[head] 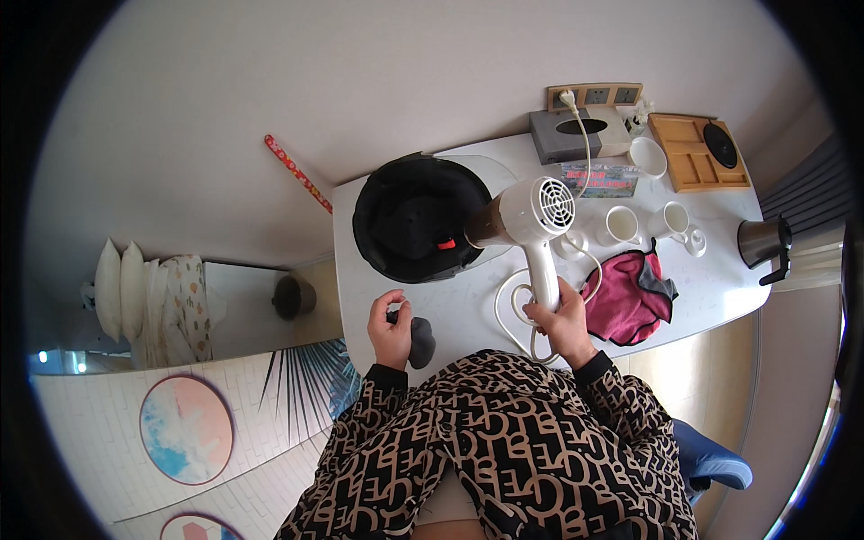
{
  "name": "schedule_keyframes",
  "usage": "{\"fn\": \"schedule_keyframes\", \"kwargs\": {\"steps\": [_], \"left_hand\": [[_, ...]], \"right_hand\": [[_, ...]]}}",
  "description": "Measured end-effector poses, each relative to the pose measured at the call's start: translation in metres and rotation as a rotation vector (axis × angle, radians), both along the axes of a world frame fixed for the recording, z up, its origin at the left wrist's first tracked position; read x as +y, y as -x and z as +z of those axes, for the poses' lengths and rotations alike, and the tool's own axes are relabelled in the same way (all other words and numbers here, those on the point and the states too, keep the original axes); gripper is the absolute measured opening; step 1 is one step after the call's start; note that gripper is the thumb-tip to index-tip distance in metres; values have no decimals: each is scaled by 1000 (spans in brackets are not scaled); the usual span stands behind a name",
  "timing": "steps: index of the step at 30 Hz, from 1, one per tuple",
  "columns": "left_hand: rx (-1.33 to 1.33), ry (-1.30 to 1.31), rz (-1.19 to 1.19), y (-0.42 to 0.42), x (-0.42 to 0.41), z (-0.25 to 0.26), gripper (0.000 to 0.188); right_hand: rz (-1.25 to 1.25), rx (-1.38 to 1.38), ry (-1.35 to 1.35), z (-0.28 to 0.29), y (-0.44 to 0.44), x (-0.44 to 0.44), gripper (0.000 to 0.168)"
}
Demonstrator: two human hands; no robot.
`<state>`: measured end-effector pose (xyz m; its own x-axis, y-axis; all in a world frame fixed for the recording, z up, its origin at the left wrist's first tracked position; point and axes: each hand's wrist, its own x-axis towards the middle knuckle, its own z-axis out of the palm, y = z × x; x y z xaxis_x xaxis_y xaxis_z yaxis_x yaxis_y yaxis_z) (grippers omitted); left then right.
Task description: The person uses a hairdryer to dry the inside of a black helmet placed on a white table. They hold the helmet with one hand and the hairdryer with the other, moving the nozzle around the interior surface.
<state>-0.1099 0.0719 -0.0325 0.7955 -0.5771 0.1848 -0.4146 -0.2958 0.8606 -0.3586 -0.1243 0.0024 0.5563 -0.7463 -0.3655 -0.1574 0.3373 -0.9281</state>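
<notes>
My right hand [565, 324] grips the handle of a white hair dryer [533, 209]. Its brown nozzle points left, over the rim of an upturned black helmet [412, 216]. Black lining and a red buckle piece [446, 244] show inside the helmet, and a clear visor [501, 177] extends from its right side. My left hand [389, 334], in front of the helmet, has its fingers curled around a small dark grey soft piece [422, 343]. Part of that piece hangs beside the wrist; the fingers hide the rest. The dryer's white cord [501, 297] loops around my right hand.
Right of the dryer lie a pink-and-grey cloth [624, 297], white mugs [621, 225] and a dark jug [763, 243]. Behind are a tissue box [563, 138], a wooden tray [698, 152] and a wall socket strip [594, 96] with a plug. A blue chair [709, 455] stands right.
</notes>
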Motion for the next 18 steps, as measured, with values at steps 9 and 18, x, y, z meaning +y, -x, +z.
{"fn": "schedule_keyframes", "kwargs": {"steps": [9, 18], "left_hand": [[26, -21, 8, -2, 2, -5, 18], [-17, -14, 8, -4, 5, -2, 19]], "right_hand": [[-66, -38, 68, 8, -24, -29, 33], [-83, -120, 81, 20, -68, -59, 33]]}}
